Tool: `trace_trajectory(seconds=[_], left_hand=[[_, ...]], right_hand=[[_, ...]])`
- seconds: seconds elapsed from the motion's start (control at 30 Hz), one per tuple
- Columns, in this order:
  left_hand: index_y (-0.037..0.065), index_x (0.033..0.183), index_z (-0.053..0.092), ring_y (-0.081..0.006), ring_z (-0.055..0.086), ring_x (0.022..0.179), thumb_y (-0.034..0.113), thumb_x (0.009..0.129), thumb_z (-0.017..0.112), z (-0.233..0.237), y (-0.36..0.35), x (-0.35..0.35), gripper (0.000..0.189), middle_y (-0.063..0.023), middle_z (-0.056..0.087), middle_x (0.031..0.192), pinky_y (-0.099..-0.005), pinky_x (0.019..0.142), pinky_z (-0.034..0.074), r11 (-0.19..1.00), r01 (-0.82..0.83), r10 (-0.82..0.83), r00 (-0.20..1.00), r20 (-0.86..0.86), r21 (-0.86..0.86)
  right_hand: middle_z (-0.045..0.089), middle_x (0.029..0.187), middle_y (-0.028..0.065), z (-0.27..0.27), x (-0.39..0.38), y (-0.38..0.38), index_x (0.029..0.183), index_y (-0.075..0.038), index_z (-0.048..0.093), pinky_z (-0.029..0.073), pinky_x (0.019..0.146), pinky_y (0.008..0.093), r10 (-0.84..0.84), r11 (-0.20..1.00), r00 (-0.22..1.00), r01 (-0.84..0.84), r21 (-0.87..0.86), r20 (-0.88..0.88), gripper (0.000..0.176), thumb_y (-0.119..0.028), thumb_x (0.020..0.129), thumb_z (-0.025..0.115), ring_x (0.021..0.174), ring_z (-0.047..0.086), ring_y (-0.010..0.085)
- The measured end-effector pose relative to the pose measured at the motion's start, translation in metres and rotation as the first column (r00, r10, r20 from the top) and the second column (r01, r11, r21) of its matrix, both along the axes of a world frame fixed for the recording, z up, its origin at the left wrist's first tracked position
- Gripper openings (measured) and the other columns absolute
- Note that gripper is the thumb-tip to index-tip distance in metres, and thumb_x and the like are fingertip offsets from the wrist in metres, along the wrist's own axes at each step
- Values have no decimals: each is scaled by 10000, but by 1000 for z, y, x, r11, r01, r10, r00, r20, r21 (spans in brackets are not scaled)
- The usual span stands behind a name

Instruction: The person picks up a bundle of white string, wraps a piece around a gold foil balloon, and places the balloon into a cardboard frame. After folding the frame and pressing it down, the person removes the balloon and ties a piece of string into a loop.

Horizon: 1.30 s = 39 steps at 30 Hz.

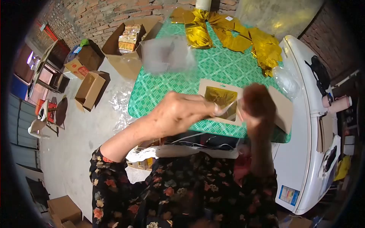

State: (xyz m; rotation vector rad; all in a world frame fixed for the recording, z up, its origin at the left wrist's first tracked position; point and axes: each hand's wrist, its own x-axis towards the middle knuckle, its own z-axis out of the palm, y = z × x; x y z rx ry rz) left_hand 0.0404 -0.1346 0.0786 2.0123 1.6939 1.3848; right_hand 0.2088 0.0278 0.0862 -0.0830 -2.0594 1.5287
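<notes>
My left hand (186, 112) is closed in a pinch, with a thin whitish strip (230, 108) at its fingertips. The strip runs across to my right hand (259, 104), which is blurred by motion but looks closed on its other end. Whether it is tape or string, I cannot make out. Under both hands lies a flat tan cardboard piece (203, 86) with a gold, shiny middle (221, 97). Another plain cardboard piece (281, 108) sits beside my right hand, partly hidden by it.
A green checked cloth (159, 95) covers the table. Gold foil pieces (232, 34) lie at its far side, near a clear plastic bag (169, 55) and a clear plastic package (287, 81). Open cardboard boxes (123, 62) stand at left; a white appliance (300, 152) borders the right.
</notes>
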Motion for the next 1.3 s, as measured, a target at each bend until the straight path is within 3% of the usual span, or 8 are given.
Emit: trace_trajectory(seconds=[0.2,0.37,0.63,0.7,0.9,1.03,1.13,1.3], left_hand=[[80,1126,769,-191,754,828,58,909,697,0,22,-17,231,-112,775,944,-297,696,602,990,-104,103,995,15,98],[87,1138,769,-191,748,821,66,907,704,-2,20,-2,241,-111,774,945,-297,701,597,998,40,-32,989,146,-49],[105,1132,776,-192,741,828,90,899,724,-12,20,-16,239,-101,771,942,-318,719,593,996,5,3,995,98,-84],[109,1134,776,-191,741,820,95,900,724,-4,21,-6,240,-104,771,936,-316,711,593,999,46,-46,988,149,2],[118,1127,780,-195,741,800,112,892,733,-26,26,-28,239,-100,773,939,-314,696,590,995,-59,61,998,30,-77],[91,1148,768,-200,745,805,99,895,724,-10,22,-11,257,-105,772,935,-325,703,592,996,79,-74,986,147,-31],[90,1130,774,-200,745,792,90,880,739,-21,29,-27,253,-101,773,932,-325,705,599,995,-58,62,997,56,-80],[134,1111,773,-215,735,758,119,904,721,-35,28,-11,214,-95,760,912,-313,651,578,997,62,-56,991,124,-44]], right_hand=[[673,880,105,-10,-10,-34,985,-32,670,511,743,344,337,879,915,-390,273,222,80,-81,925,651,816,664,233],[622,760,32,-13,-29,25,982,-30,637,512,611,298,-25,995,1000,25,100,-9,61,-55,927,627,636,597,148],[603,750,15,13,-17,22,1034,14,653,468,571,261,410,898,912,-399,-187,24,247,-220,998,582,657,603,89],[614,752,8,-12,-31,12,1049,-3,663,477,588,262,88,982,982,-57,-179,168,167,-136,959,615,661,607,93],[631,783,23,-12,-17,-18,938,-30,665,485,631,276,292,916,956,-282,283,10,49,-22,932,617,675,599,126],[632,778,35,-27,-38,1,887,-16,659,500,620,288,-27,972,870,138,-192,491,55,-48,929,647,667,590,110],[651,806,50,-47,-15,-27,945,-18,695,491,664,311,373,902,881,-418,108,292,75,-75,930,648,705,598,145],[670,831,59,-43,-25,21,1043,-26,657,549,701,295,77,996,983,-68,-59,168,93,-40,957,627,708,632,120]])
